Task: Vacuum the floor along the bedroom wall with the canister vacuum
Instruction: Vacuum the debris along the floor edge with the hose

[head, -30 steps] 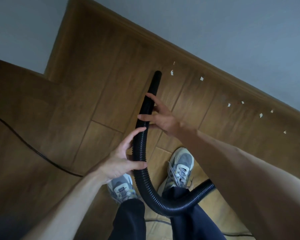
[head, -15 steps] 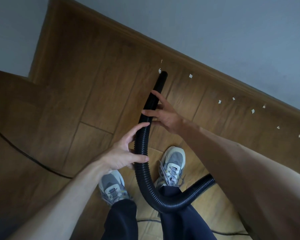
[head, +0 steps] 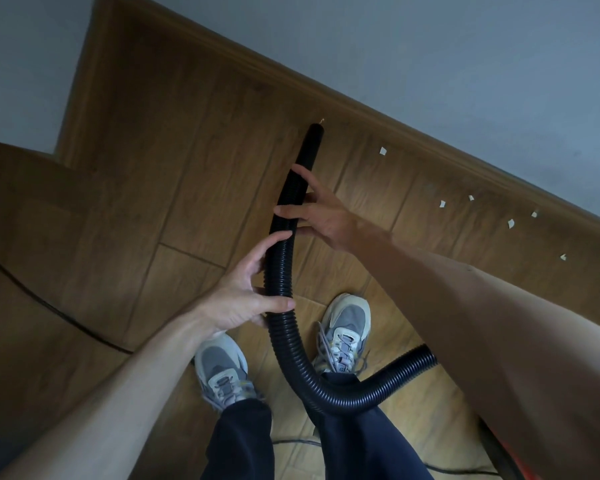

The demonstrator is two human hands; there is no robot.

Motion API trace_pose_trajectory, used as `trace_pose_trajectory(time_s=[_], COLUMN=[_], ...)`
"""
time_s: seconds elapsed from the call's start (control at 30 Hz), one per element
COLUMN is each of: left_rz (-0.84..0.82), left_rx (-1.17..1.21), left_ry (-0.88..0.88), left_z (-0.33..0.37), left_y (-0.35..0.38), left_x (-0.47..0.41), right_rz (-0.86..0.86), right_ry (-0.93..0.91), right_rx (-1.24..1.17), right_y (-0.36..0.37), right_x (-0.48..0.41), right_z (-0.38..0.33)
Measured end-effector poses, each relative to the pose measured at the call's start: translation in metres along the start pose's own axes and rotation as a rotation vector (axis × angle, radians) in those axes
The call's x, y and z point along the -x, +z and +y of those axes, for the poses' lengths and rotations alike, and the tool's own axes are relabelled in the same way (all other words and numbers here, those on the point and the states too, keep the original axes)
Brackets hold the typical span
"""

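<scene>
A black ribbed vacuum hose [head: 280, 271] curves up from behind my legs and ends in a smooth black nozzle [head: 311, 143] whose tip is down at the floor by the wooden skirting board [head: 378, 109]. My left hand [head: 243, 299] grips the ribbed part lower down, thumb across the front. My right hand [head: 321, 213] holds the hose higher up, where ribs meet nozzle, fingers wrapped round it. A tiny pale scrap [head: 322, 120] lies just beyond the nozzle tip. Several small white paper scraps [head: 442, 203] lie along the skirting to the right.
The floor is brown wood planks [head: 174, 188] below a grey wall [head: 430, 57]. A thin black cord [head: 49, 306] runs across the floor at the left. My two grey sneakers [head: 343, 330] stand under the hose. A red and black edge [head: 506, 459], perhaps the canister, shows at the bottom right.
The nozzle tip has moved forward toward the skirting and over the nearest white scrap, which no longer shows. Both hands keep their hold on the hose.
</scene>
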State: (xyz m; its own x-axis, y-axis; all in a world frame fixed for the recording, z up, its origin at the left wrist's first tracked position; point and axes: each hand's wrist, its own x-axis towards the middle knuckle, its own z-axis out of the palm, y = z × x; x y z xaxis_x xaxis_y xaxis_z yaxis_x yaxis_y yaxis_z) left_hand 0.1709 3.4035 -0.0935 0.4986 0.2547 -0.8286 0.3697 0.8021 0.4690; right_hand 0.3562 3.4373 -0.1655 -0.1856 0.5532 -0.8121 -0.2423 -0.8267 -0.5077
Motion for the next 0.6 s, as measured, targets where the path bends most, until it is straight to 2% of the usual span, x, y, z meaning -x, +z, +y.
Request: trace_pose_trajectory(time_s=[0.6], left_rz=[-0.106], left_rx=[-0.062], left_ry=[-0.050], left_z=[0.010], left_y=[0.024], left_x=[-0.019], right_rz=[0.062], right_ry=[0.001], right_rx=[-0.063], right_y=[-0.036], right_x=[0.020], right_z=[0.006])
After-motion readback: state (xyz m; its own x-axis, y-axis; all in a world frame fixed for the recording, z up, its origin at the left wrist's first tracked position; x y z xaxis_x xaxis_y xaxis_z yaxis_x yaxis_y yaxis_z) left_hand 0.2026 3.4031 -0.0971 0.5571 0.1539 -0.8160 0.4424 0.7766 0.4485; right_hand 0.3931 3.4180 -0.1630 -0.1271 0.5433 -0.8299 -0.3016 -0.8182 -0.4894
